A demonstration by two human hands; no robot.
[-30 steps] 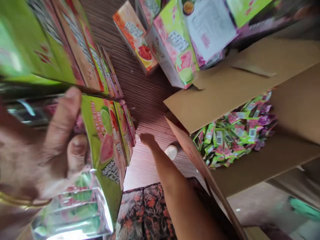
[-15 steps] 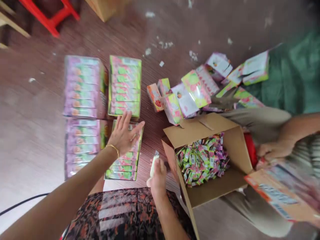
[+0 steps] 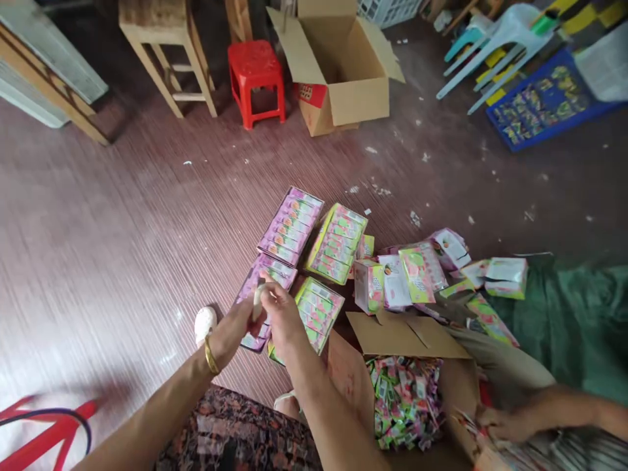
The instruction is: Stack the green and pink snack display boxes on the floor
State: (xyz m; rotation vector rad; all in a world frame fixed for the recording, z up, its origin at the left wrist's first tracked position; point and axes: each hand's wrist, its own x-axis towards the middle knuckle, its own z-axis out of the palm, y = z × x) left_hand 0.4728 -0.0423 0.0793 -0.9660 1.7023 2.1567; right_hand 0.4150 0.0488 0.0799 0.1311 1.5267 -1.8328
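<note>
A small whitish object (image 3: 257, 302) is pinched between the fingers of the left hand (image 3: 234, 330) and right hand (image 3: 280, 314), above stacked purple and green packets (image 3: 314, 307). Beside them, an open brown cardboard box (image 3: 392, 333) holds many small green and pink sachets (image 3: 405, 399).

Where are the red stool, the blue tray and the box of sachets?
Red stool (image 3: 256, 65), head view, on its seat.
Blue tray (image 3: 495, 116), head view, on its near left rim.
Box of sachets (image 3: 392, 335), head view, on its far flap.
</note>
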